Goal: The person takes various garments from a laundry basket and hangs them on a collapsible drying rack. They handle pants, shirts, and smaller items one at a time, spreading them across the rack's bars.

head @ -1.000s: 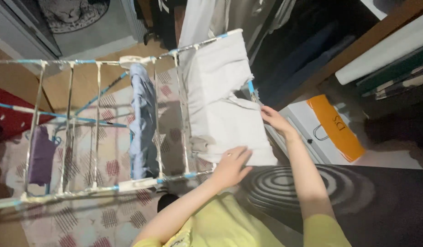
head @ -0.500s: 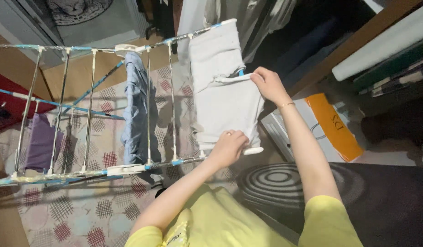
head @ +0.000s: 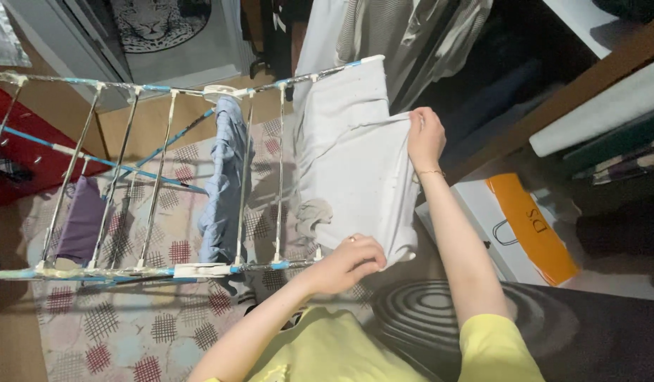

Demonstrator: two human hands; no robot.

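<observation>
A white cloth [head: 362, 177] lies over the right end of a metal drying rack [head: 157, 177] with blue joints. My left hand [head: 351, 260] grips the cloth's near edge by the rack's front rail. My right hand [head: 426, 136] pinches the cloth's far right edge and holds it up. A second white piece [head: 341, 95] hangs on the rack just behind the cloth. My arms wear yellow sleeves.
A blue garment [head: 224, 187] hangs over the middle rails and a purple one [head: 79, 219] at the left. A white bag with an orange band [head: 514, 226] lies at right. Hanging clothes [head: 404, 35] fill the back. A patterned rug [head: 129, 318] covers the floor.
My right hand rose from the cloth's right side to its far edge and lifted it. My left hand closed on the near edge. The cloth spread out flatter.
</observation>
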